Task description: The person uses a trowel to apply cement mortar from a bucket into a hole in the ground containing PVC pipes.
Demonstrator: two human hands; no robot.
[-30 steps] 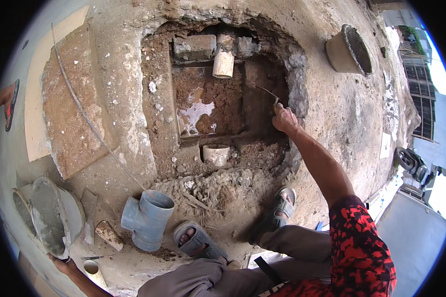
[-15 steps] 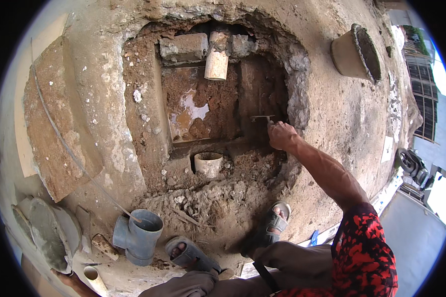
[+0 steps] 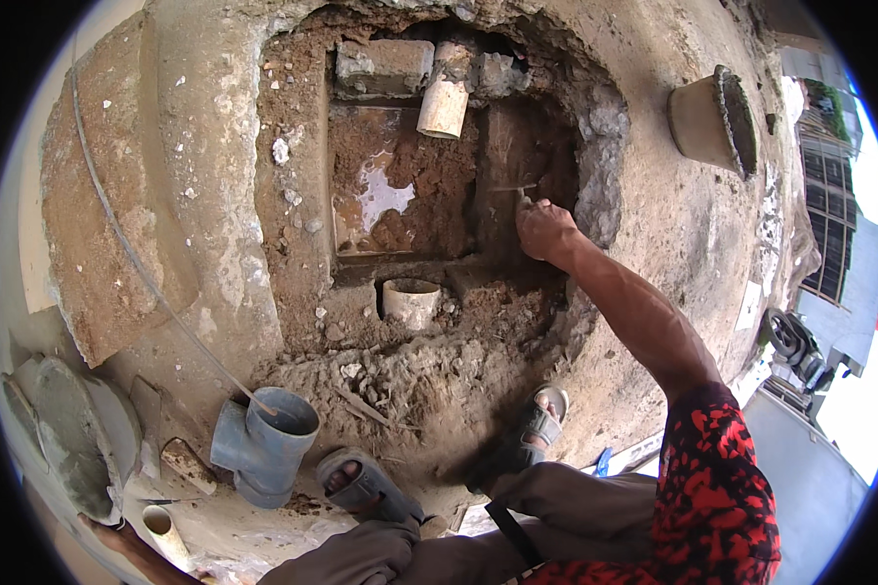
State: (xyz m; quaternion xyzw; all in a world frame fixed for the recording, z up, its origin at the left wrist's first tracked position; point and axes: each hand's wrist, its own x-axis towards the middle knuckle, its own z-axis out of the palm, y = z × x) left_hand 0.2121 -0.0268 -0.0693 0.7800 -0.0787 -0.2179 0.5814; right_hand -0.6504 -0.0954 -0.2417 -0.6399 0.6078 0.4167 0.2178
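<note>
Right hand (image 3: 544, 230) is pinching a thin tool (image 3: 513, 187) against the pit (image 3: 429, 195) wall; loose soil above the puddle (image 3: 380, 195) risks crumbling in.

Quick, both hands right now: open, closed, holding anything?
Right hand: closed on a thin trowel against the pit wall.
Left hand: only a forearm sliver at the lower left edge; state cannot be told.

Pipe stub (image 3: 411, 299) before the pit (image 3: 410, 195), pipe tee (image 3: 263, 444) lower left, bucket (image 3: 712, 122) far right.
</note>
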